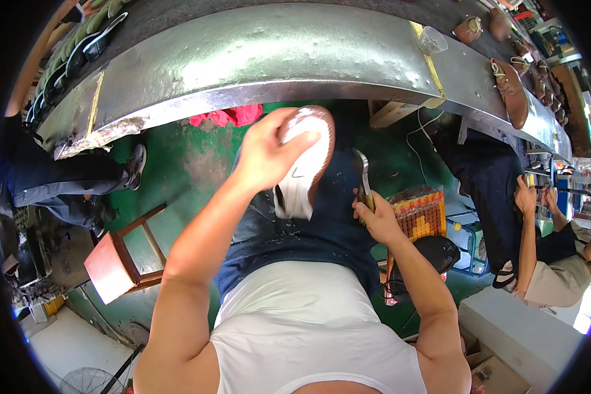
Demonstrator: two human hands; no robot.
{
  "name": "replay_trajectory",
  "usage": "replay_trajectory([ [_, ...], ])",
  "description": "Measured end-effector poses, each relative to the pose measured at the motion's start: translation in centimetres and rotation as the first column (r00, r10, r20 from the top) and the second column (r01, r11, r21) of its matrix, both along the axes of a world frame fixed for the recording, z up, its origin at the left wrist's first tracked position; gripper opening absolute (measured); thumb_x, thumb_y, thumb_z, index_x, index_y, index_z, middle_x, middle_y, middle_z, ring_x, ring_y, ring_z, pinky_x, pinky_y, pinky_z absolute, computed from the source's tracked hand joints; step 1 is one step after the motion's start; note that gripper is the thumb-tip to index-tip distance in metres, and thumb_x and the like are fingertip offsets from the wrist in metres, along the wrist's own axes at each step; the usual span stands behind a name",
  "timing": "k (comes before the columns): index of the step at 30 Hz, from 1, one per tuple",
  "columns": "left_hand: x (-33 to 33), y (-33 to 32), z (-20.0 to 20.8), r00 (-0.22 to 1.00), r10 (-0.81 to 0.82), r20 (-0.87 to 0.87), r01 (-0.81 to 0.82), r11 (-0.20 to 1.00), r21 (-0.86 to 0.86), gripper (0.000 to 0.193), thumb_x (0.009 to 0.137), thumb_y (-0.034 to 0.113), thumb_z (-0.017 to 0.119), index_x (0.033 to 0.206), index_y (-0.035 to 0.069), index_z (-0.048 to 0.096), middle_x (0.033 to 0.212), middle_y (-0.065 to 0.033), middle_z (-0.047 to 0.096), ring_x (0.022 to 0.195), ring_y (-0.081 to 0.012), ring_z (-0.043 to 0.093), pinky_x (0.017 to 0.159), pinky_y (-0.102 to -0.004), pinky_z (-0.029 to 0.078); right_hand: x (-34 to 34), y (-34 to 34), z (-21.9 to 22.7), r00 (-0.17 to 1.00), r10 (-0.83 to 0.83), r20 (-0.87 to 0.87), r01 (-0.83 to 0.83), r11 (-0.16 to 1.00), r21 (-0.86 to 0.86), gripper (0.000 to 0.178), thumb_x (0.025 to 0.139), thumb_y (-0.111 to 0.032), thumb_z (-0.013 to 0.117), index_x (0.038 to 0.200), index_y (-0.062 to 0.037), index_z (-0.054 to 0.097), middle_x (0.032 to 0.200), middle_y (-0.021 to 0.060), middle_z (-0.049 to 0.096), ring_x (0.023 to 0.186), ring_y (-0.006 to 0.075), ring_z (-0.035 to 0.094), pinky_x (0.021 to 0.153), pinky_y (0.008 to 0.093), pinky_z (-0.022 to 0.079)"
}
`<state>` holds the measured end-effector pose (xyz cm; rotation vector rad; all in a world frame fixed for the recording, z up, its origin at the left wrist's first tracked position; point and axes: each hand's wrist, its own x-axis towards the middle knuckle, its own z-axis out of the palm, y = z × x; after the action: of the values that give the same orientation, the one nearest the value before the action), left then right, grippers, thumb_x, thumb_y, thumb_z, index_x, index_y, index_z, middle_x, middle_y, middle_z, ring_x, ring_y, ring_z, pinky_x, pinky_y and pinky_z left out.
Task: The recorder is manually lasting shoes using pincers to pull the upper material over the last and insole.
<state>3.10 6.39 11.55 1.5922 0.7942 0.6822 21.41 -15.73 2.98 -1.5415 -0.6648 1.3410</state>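
Observation:
My left hand [267,150] is closed on a shoe [301,168], gripping it over its pale bottom with the thumb lying across. A brown edge runs along the shoe's side. Its lower end is white and slightly blurred; the hand hides part of its left side. To the right, my right hand [379,220] is wrapped around the yellowish handle of a metal hand tool [364,172] with a curved head. Whether it is a hammer or pincers I cannot tell. Tool and shoe are apart, both above my dark trousers [295,246].
A metal-topped bench [262,49] curves across in front, bearing a clear cup [432,41] and several brown shoes [511,92] at right. A wooden stool [115,266] stands left. A woven mat-like seat [419,215] is near my right hand. Other people sit on both sides.

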Motion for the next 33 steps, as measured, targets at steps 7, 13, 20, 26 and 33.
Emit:
replay_trajectory([
  [7, -4.9, -5.1, -10.4, 0.946, -0.056, -0.319, 0.100, 0.987, 0.122, 0.042, 0.086, 0.022, 0.072, 0.120, -0.003, 0.064, 0.096, -0.0164, 0.072, 0.085, -0.0233, 0.070, 0.082, -0.0347, 0.054, -0.6, 1.2, 5.4, 0.744, 0.484, 0.460, -0.428, 0.874, -0.228, 0.031, 0.092, -0.017, 0.059, 0.117, 0.0026, 0.058, 0.092, 0.0227, 0.065, 0.088, 0.0420, 0.063, 0.081, 0.0433, 0.049],
  [13, -5.5, -7.6, -6.7, 0.914, 0.050, -0.402, -0.027, 0.998, 0.064, 0.026, 0.092, 0.011, 0.060, 0.115, 0.001, 0.068, 0.096, -0.0220, 0.070, 0.087, -0.0328, 0.070, 0.079, -0.0366, 0.054, -1.4, 2.7, 5.0, 0.492, 0.532, 0.689, -0.627, 0.766, -0.144, 0.052, 0.090, -0.016, 0.060, 0.133, 0.0107, 0.047, 0.121, 0.0300, 0.059, 0.111, 0.0435, 0.059, 0.096, 0.0446, 0.047],
  [20, -5.5, -8.8, -9.2, 0.960, 0.083, -0.269, -0.039, 0.985, 0.165, 0.024, 0.099, 0.018, 0.055, 0.106, 0.000, 0.068, 0.091, -0.0205, 0.070, 0.085, -0.0340, 0.069, 0.076, -0.0371, 0.054, -0.5, 8.8, 11.3, 0.274, 0.920, 0.279, -0.719, 0.389, -0.577, 0.030, 0.093, -0.025, 0.058, 0.095, 0.0046, 0.061, 0.083, 0.0234, 0.066, 0.083, 0.0393, 0.066, 0.075, 0.0461, 0.050],
  [26, -4.1, -7.9, -12.2, 0.941, 0.167, 0.293, 0.147, 0.578, -0.802, 0.058, 0.107, 0.042, 0.035, 0.152, 0.007, 0.030, 0.147, -0.0098, 0.045, 0.133, -0.0205, 0.043, 0.111, -0.0361, 0.035, -2.0, 8.1, 7.6, 0.267, 0.744, 0.613, -0.649, 0.609, -0.457, 0.030, 0.093, -0.026, 0.059, 0.095, 0.0030, 0.064, 0.081, 0.0255, 0.066, 0.083, 0.0427, 0.066, 0.077, 0.0506, 0.052],
  [33, -3.4, -6.4, -11.1, 0.929, 0.050, 0.366, 0.244, 0.662, -0.708, 0.064, 0.104, 0.044, 0.043, 0.156, 0.014, 0.022, 0.146, -0.0052, 0.044, 0.131, -0.0187, 0.044, 0.110, -0.0355, 0.037, -5.9, 4.6, 2.8, 0.733, 0.440, 0.519, -0.358, 0.898, -0.256, 0.029, 0.090, -0.025, 0.065, 0.094, 0.0030, 0.061, 0.079, 0.0250, 0.063, 0.078, 0.0450, 0.063, 0.072, 0.0486, 0.049],
])
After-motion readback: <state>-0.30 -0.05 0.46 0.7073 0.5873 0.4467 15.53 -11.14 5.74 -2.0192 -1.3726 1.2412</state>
